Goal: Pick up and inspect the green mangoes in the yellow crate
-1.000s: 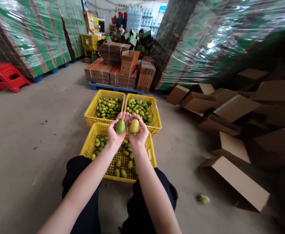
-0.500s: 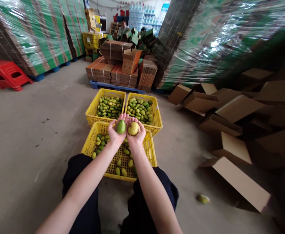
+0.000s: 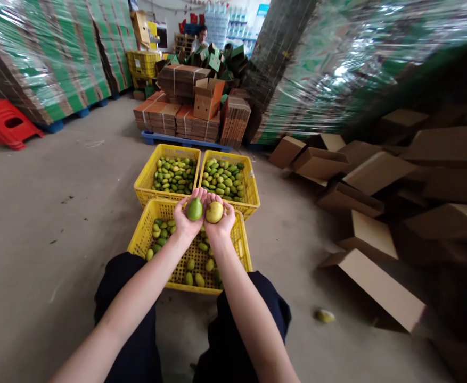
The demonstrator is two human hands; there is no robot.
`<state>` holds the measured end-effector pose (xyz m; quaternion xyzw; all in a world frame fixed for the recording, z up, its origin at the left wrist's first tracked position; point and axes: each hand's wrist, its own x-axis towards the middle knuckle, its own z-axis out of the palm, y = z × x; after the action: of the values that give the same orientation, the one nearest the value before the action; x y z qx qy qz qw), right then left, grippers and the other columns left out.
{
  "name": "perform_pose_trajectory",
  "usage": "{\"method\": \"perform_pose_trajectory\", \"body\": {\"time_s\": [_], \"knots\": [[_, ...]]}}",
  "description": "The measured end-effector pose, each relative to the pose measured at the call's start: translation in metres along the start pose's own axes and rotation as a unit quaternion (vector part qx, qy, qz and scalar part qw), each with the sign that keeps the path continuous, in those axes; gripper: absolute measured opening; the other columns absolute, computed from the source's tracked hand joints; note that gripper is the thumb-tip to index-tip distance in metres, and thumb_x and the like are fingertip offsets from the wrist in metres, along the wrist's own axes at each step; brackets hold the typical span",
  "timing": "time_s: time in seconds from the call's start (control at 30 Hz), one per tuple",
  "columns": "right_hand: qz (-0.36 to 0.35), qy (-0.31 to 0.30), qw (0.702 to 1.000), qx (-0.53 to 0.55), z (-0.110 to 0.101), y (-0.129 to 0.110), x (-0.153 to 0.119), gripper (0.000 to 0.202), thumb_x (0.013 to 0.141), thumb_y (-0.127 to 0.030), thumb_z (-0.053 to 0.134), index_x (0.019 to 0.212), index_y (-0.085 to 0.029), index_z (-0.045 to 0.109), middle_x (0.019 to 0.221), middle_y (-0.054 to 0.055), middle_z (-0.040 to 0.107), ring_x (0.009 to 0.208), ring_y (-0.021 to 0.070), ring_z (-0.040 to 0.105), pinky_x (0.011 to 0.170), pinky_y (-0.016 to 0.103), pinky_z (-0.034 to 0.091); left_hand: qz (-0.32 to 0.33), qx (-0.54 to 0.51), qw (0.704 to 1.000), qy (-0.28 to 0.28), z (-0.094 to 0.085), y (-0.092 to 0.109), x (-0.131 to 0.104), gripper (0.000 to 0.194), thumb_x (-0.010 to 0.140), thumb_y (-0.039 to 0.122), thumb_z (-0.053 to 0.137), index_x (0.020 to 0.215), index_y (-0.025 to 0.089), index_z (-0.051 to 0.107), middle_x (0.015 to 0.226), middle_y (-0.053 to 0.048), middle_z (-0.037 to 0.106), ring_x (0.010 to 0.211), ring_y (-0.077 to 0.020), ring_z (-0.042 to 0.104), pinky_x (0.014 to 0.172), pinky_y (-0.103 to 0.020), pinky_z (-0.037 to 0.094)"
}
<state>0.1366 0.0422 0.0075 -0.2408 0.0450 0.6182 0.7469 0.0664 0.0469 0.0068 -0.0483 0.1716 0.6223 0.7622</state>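
Note:
Palm up, my left hand (image 3: 186, 222) holds a green fruit (image 3: 194, 209), its fingers partly curled around the sides. My right hand (image 3: 221, 224), also palm up and side by side with the left, holds a yellow fruit (image 3: 214, 212). Both are above the near yellow crate (image 3: 139, 232), which has green and yellowish fruits scattered in it and its slotted bottom showing. Just beyond stand a left yellow crate (image 3: 144, 178) and a right yellow crate (image 3: 251, 183), both filled with similar green fruits.
Flattened cartons (image 3: 162, 118) are stacked on a blue pallet (image 3: 185, 142) ahead. A red stool (image 3: 11, 123) stands left; open cardboard boxes (image 3: 377, 287) lie right. One fruit (image 3: 325, 316) is on the floor. Wrapped stacks flank the view, and a person (image 3: 202, 38) is far back.
The view has shifted slightly, so the crates and boxes appear a little further left. Both hands still hold the same fruits in the same pose.

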Motion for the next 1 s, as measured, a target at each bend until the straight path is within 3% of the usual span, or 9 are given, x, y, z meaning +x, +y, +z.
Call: {"method": "perform_pose_trajectory", "body": {"time_s": [0.33, 0.47, 0.57, 0.67, 0.73, 0.8, 0.83, 0.93, 1.0], "knots": [[0.037, 0.020, 0.999, -0.011, -0.006, -0.031, -0.003, 0.020, 0.075, -0.022, 0.043, 0.083, -0.020, 0.061, 0.075, 0.001, 0.071, 0.081, 0.0150, 0.070, 0.079, 0.029, 0.057, -0.035, 0.078, 0.996, -0.029, -0.003, 0.015, -0.008, 0.036, 0.082, 0.025, 0.045, 0.107, 0.013, 0.068, 0.105, -0.012, 0.072, 0.113, -0.0255, 0.063, 0.096, -0.039, 0.052], [0.007, 0.024, 1.000, -0.008, -0.007, -0.053, -0.005, 0.025, 0.073, -0.020, 0.043, 0.091, -0.019, 0.061, 0.077, 0.001, 0.071, 0.082, 0.0149, 0.071, 0.079, 0.030, 0.057, -0.134, 0.204, 0.968, -0.052, -0.028, 0.013, -0.014, 0.026, 0.082, 0.026, 0.050, 0.096, 0.013, 0.067, 0.089, -0.012, 0.071, 0.097, -0.0267, 0.069, 0.089, -0.045, 0.055], [0.011, 0.051, 0.999, 0.009, -0.005, -0.065, -0.012, 0.027, 0.074, -0.018, 0.042, 0.094, -0.018, 0.061, 0.075, 0.002, 0.071, 0.077, 0.0153, 0.071, 0.074, 0.030, 0.058, -0.265, 0.398, 0.877, -0.054, -0.068, -0.004, -0.028, 0.011, 0.078, 0.017, 0.055, 0.082, 0.018, 0.065, 0.070, -0.006, 0.068, 0.070, -0.0191, 0.070, 0.076, -0.038, 0.059], [0.023, 0.068, 0.997, 0.006, -0.007, -0.074, -0.019, 0.027, 0.073, -0.016, 0.042, 0.094, -0.018, 0.060, 0.074, 0.002, 0.071, 0.072, 0.0151, 0.070, 0.070, 0.029, 0.059, -0.341, 0.496, 0.796, -0.066, -0.116, -0.018, -0.056, 0.011, 0.069, 0.011, 0.065, 0.065, 0.021, 0.065, 0.056, -0.001, 0.062, 0.046, -0.0154, 0.060, 0.058, -0.034, 0.057], [0.028, 0.067, 0.997, -0.002, -0.010, -0.079, -0.022, 0.027, 0.072, -0.015, 0.043, 0.093, -0.018, 0.060, 0.073, 0.002, 0.071, 0.070, 0.0149, 0.070, 0.070, 0.029, 0.059, -0.419, 0.607, 0.667, -0.108, -0.143, -0.019, -0.078, 0.010, 0.064, 0.015, 0.071, 0.061, 0.023, 0.066, 0.056, 0.001, 0.061, 0.039, -0.0155, 0.057, 0.053, -0.035, 0.056], [0.032, 0.051, 0.998, -0.012, -0.014, -0.084, -0.023, 0.027, 0.071, -0.015, 0.044, 0.092, -0.018, 0.060, 0.074, 0.002, 0.071, 0.071, 0.0146, 0.070, 0.071, 0.029, 0.059, -0.458, 0.650, 0.593, -0.124, -0.159, -0.014, -0.094, 0.015, 0.054, 0.014, 0.077, 0.057, 0.023, 0.066, 0.055, 0.000, 0.061, 0.034, -0.0195, 0.056, 0.046, -0.039, 0.054], [0.034, 0.041, 0.998, -0.016, -0.016, -0.087, -0.023, 0.027, 0.070, -0.014, 0.045, 0.092, -0.019, 0.060, 0.074, 0.001, 0.071, 0.071, 0.0145, 0.070, 0.072, 0.029, 0.059, -0.464, 0.658, 0.580, -0.125, -0.161, -0.009, -0.097, 0.018, 0.050, 0.012, 0.079, 0.056, 0.022, 0.066, 0.055, -0.001, 0.061, 0.033, -0.0219, 0.055, 0.042, -0.041, 0.052], [0.038, 0.029, 0.999, -0.022, -0.020, -0.092, -0.022, 0.027, 0.069, -0.013, 0.045, 0.091, -0.018, 0.060, 0.073, 0.001, 0.071, 0.069, 0.0141, 0.070, 0.071, 0.028, 0.059, -0.406, 0.671, 0.612, -0.098, -0.139, 0.018, -0.078, 0.009, 0.061, 0.026, 0.075, 0.062, 0.025, 0.066, 0.055, 0.000, 0.061, 0.035, -0.0245, 0.059, 0.040, -0.041, 0.051], [0.041, 0.039, 0.998, -0.027, -0.020, -0.093, -0.022, 0.027, 0.069, -0.013, 0.045, 0.091, -0.018, 0.060, 0.071, 0.002, 0.071, 0.066, 0.0141, 0.069, 0.069, 0.028, 0.060, -0.276, 0.670, 0.687, -0.043, -0.102, 0.048, -0.045, 0.019, 0.080, 0.039, 0.058, 0.075, 0.024, 0.069, 0.063, -0.004, 0.064, 0.047, -0.0225, 0.065, 0.054, -0.041, 0.056]]}}
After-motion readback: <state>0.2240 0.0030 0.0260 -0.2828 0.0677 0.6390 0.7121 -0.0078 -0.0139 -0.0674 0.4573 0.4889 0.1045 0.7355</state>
